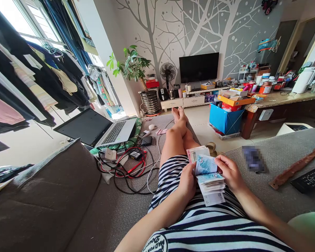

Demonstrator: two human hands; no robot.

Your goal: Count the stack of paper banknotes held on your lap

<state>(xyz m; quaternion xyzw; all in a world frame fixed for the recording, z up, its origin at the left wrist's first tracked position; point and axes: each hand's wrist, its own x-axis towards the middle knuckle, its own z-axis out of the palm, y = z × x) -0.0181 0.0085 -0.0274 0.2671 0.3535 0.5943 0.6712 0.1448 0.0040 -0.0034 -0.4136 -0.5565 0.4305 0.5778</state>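
Observation:
Over my lap, my left hand (188,178) grips a bundle of banknotes (206,164), thumb on the near left side. The bundle is bent open: blue notes marked 10 face up in the middle, while a fanned part with pinkish edges sticks out beyond, up and left. A thick folded stack of notes (211,183) hangs toward me over the striped clothing. On the right, my right hand (228,171) pinches the edge of a blue note between thumb and fingers. Its lower fingers are partly hidden behind the notes.
Left on the grey sofa (132,206) lie tangled cables (131,171), chargers and an open laptop (107,129). To the right are a remote control (308,179), a brown strap-like piece (296,166) and a blurred dark item (253,159). A blue box (224,119) stands beside a cluttered table (280,99).

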